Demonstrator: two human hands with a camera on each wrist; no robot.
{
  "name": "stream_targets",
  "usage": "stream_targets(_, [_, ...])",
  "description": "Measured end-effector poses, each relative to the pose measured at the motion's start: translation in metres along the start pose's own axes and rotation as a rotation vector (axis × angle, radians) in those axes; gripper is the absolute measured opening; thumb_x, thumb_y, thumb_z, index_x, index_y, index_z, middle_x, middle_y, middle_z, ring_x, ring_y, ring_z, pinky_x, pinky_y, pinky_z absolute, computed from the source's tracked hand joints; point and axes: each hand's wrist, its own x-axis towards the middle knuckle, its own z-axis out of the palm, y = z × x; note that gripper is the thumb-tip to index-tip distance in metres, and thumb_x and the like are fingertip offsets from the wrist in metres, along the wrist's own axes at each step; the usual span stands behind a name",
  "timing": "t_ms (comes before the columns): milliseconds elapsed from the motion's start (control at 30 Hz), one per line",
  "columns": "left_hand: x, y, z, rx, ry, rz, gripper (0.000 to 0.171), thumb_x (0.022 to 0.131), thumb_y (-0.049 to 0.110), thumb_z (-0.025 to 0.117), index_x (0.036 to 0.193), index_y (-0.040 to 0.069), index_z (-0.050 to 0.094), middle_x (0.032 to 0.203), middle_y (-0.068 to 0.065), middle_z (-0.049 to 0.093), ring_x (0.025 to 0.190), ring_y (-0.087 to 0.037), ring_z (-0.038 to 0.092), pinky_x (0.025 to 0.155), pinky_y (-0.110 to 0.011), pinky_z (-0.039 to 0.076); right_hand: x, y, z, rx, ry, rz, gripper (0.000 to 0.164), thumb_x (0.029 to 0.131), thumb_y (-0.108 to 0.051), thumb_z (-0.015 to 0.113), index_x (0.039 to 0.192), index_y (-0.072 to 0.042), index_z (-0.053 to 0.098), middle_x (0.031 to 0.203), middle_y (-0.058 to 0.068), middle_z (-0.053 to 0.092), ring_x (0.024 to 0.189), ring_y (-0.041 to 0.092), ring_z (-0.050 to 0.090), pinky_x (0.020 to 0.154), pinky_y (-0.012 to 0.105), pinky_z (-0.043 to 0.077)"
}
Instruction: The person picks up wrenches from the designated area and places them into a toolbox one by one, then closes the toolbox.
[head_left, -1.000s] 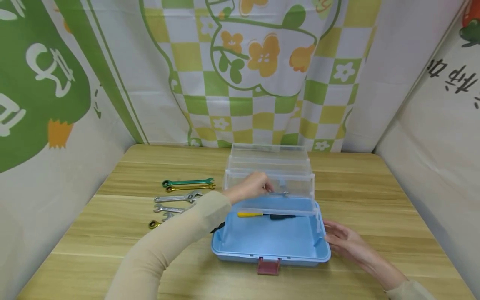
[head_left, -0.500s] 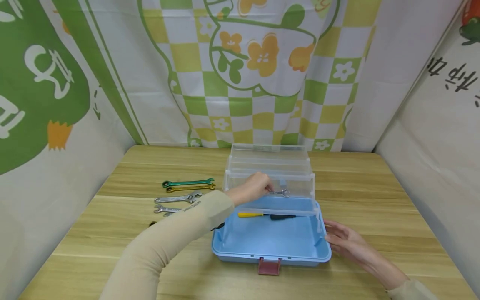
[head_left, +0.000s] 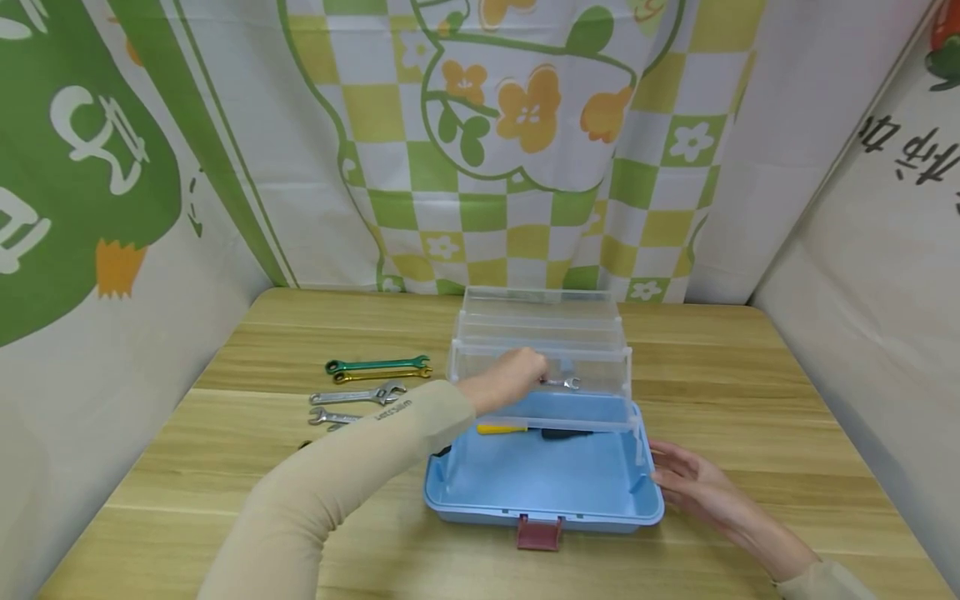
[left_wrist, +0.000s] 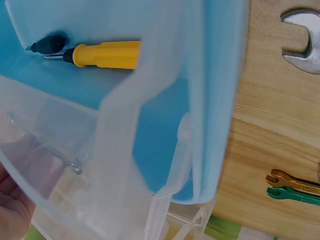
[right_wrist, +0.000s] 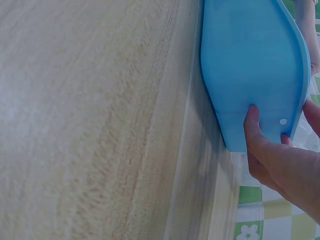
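My left hand is over the clear upper tray and pinches a small silver open-end wrench, whose jaw end points right. In the left wrist view the wrench shows blurred through the tray's clear wall, with the hand at lower left. The fingertips on it are mostly hidden. My right hand rests against the right end of the blue toolbox. In the right wrist view its fingers touch the outer wall, extended, with the thumb near the rim.
Inside the box lie a yellow-handled screwdriver and a black-handled tool. Left of it on the table are a green wrench, a gold wrench, an adjustable wrench and a silver wrench. A maroon latch hangs in front.
My left hand has shifted slightly right over the tray with the wrench, and the left sleeve now covers more of the tools on the table. The right hand stays at the box's end.
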Motion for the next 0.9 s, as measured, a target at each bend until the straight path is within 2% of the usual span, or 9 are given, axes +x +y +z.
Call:
stream_targets(67, [0.000,0.001,-0.001,0.015,0.001,-0.002,0.018,0.083,-0.002,0.055,0.079,0.008,0.070,0.065,0.000,0.061,0.056,-0.006,0.041,0.049,-0.016,0.037,0.000,0.000,0.000,-0.002,-0.001,-0.005,0.067,0.091,-0.014,0.049,0.136,0.010,0.006,0.138,0.034,0.014,0.115,0.018,0.043,0.094,0.034,0.039])
stream_targets(167, [-0.001,0.001,-0.002,0.018,0.003,0.007,0.016,0.083,-0.001,0.056,0.083,0.007,0.070,0.071,-0.002,0.064,0.060,-0.006,0.049,0.054,-0.015,0.043,-0.001,0.000,0.000,0.004,0.002,0.000,0.067,0.091,-0.015,0.049,0.136,0.009,0.006,0.138,0.033,0.014,0.115,0.017,0.043,0.094,0.033,0.039])
stream_targets(267, [0.000,-0.001,-0.003,0.012,-0.004,0.010,0.017,0.084,-0.001,0.055,0.089,0.006,0.070,0.083,-0.004,0.067,0.076,-0.009,0.060,0.067,-0.016,0.048,0.000,0.000,0.000,0.005,0.002,0.000,0.066,0.091,-0.014,0.048,0.136,0.009,0.006,0.138,0.034,0.013,0.114,0.017,0.043,0.094,0.033,0.039])
stream_targets(367, [0.001,-0.005,-0.003,0.002,-0.026,0.006,0.020,0.085,-0.001,0.053,0.095,0.006,0.069,0.095,-0.005,0.067,0.088,-0.014,0.061,0.073,-0.019,0.048,-0.001,0.000,0.000,0.003,-0.004,-0.009,0.066,0.092,-0.014,0.048,0.136,0.010,0.005,0.138,0.034,0.013,0.114,0.017,0.044,0.093,0.033,0.039])
stream_targets(467, [-0.001,-0.007,-0.006,-0.036,-0.060,-0.005,0.020,0.085,0.001,0.054,0.100,0.006,0.067,0.101,-0.006,0.065,0.093,-0.015,0.060,0.075,-0.019,0.048,0.000,0.001,-0.001,0.007,-0.011,-0.014,0.066,0.092,-0.014,0.047,0.136,0.011,0.005,0.137,0.034,0.014,0.113,0.015,0.045,0.093,0.033,0.039])
stream_targets(667, [-0.015,-0.004,-0.022,-0.122,-0.086,-0.015,0.024,0.086,0.006,0.056,0.109,0.006,0.062,0.109,-0.005,0.062,0.097,-0.016,0.058,0.080,-0.022,0.047,-0.001,0.001,0.000,0.012,-0.011,-0.014,0.067,0.091,-0.014,0.048,0.136,0.011,0.005,0.137,0.034,0.016,0.110,0.011,0.046,0.093,0.033,0.040])
stream_targets(900, [-0.039,-0.009,-0.035,-0.184,-0.009,0.020,0.023,0.086,0.012,0.057,0.107,0.005,0.063,0.106,-0.006,0.063,0.096,-0.017,0.059,0.079,-0.026,0.048,0.000,0.001,0.000,0.008,-0.006,-0.008,0.068,0.091,-0.014,0.049,0.136,0.011,0.005,0.137,0.033,0.017,0.109,0.010,0.046,0.092,0.032,0.040])
